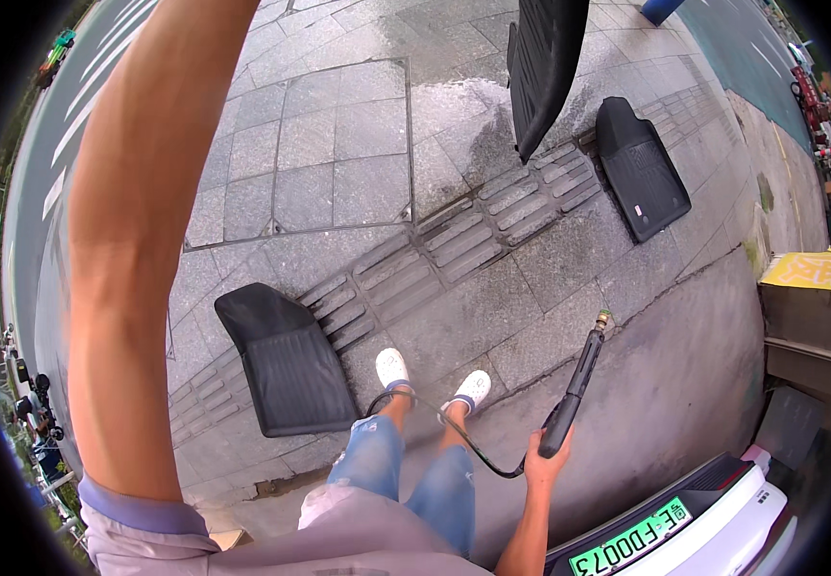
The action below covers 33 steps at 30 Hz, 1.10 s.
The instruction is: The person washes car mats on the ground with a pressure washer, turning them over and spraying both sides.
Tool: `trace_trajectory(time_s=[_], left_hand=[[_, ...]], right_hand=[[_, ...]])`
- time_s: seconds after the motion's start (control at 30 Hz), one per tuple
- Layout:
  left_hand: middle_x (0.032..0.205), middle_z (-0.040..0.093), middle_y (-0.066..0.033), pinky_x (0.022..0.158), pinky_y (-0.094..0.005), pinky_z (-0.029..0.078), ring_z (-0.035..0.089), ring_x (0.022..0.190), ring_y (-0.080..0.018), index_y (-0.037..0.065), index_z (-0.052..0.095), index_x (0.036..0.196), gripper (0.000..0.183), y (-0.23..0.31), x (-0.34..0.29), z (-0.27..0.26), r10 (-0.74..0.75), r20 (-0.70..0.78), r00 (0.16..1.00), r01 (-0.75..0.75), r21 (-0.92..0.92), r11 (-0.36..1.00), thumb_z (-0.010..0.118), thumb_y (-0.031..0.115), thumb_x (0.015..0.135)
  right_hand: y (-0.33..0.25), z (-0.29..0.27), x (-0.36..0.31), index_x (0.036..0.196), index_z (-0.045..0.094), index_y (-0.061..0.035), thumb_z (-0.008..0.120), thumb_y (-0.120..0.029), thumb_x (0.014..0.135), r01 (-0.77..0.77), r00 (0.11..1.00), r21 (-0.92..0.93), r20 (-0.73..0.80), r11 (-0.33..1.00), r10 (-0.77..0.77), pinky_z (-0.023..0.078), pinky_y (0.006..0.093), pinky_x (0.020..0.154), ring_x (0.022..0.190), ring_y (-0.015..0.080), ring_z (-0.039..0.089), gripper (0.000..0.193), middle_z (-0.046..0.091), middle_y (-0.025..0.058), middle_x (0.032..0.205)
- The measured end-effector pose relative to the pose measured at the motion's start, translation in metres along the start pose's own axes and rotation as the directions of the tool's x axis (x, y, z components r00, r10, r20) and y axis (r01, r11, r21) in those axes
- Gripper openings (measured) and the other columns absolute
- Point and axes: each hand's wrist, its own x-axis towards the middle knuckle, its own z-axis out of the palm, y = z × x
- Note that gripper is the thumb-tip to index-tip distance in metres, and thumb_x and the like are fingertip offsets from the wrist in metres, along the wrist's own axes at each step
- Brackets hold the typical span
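My right hand (545, 467) is closed round the grip of a black pressure washer gun (574, 389) with a brass-coloured nozzle tip. The gun points up and away over the paving, and its thin dark hose (492, 466) loops back past my legs. My left arm is raised across the left side, and its hand is beyond the top edge. A dark ribbed car floor mat (548, 72) hangs at the top; what holds it is out of sight. Two similar black mats lie on the ground, one car floor mat (286, 370) near my feet and another car floor mat (642, 173) farther right.
Grey stone paving (329, 144), partly wet, has a ribbed tactile strip (454, 240) crossing it. The rear of a white car (742, 528) with a green plate stands at lower right. Boxes topped with a yellow sheet (814, 271) are at the right; a road runs along the left.
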Motion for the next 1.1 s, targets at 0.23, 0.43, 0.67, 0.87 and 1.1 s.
trace_trajectory(time_s=[0.23,0.43,0.67,0.87,1.1], left_hand=[[0.116,0.072,-0.0116,0.095,-0.0369,0.059,0.071,0.102,-0.0240,0.000,0.063,0.121,0.024,-0.053,-0.187,-0.230,0.118,-0.582,0.805,-0.105,0.056,0.993,0.065,0.014,0.101],[0.136,0.057,-0.0226,0.087,-0.0562,0.063,0.063,0.116,-0.0407,-0.005,0.038,0.148,0.055,-0.100,-0.480,-0.335,-0.066,-0.994,0.092,0.613,0.004,0.790,0.059,0.023,0.105],[0.125,0.069,-0.0113,0.086,-0.0440,0.059,0.068,0.110,-0.0284,0.007,0.055,0.144,0.060,-0.137,-0.879,-0.160,-0.325,-0.895,-0.306,0.911,-0.375,0.174,0.064,0.046,0.099],[0.106,0.076,-0.0180,0.069,-0.0395,0.061,0.074,0.084,-0.0283,0.005,0.072,0.123,0.042,-0.118,-1.162,0.093,-0.087,-0.725,-0.683,0.728,-0.668,-0.155,0.071,0.033,0.092],[0.099,0.075,-0.0179,0.070,-0.0350,0.057,0.072,0.080,-0.0210,-0.002,0.061,0.136,0.053,-0.172,-1.205,0.264,-0.102,-0.729,-0.677,0.606,-0.630,0.487,0.070,0.026,0.092]], right_hand=[[0.027,-0.012,-0.019,0.131,0.052,-0.0009,0.069,-0.005,0.086,-0.005,0.999,0.032,-0.053,0.999,0.007,0.054,0.0358,0.077,0.079,0.0198,0.064,0.048,0.062,0.0080,0.089],[0.033,-0.024,-0.025,0.096,0.060,-0.0016,0.072,-0.008,0.087,-0.092,0.995,0.021,-0.046,0.995,0.093,0.050,0.0312,0.070,0.073,0.0139,0.059,0.016,0.060,0.0037,0.083],[0.012,-0.009,-0.002,0.097,0.061,-0.0008,0.072,-0.007,0.087,-0.046,0.995,-0.014,0.093,0.999,0.048,0.051,0.0343,0.076,0.080,0.0175,0.060,0.016,0.061,0.0061,0.089],[-0.035,0.027,0.023,0.084,0.062,0.0002,0.069,-0.005,0.083,0.114,0.909,0.016,0.401,0.993,-0.110,0.048,0.0300,0.065,0.070,0.0144,0.059,0.009,0.061,0.0050,0.078],[-0.099,0.051,-0.014,0.078,0.060,0.0000,0.067,-0.007,0.077,0.474,0.648,-0.174,0.733,0.863,-0.207,0.046,0.0300,0.057,0.059,0.0146,0.058,0.009,0.061,0.0052,0.067]])
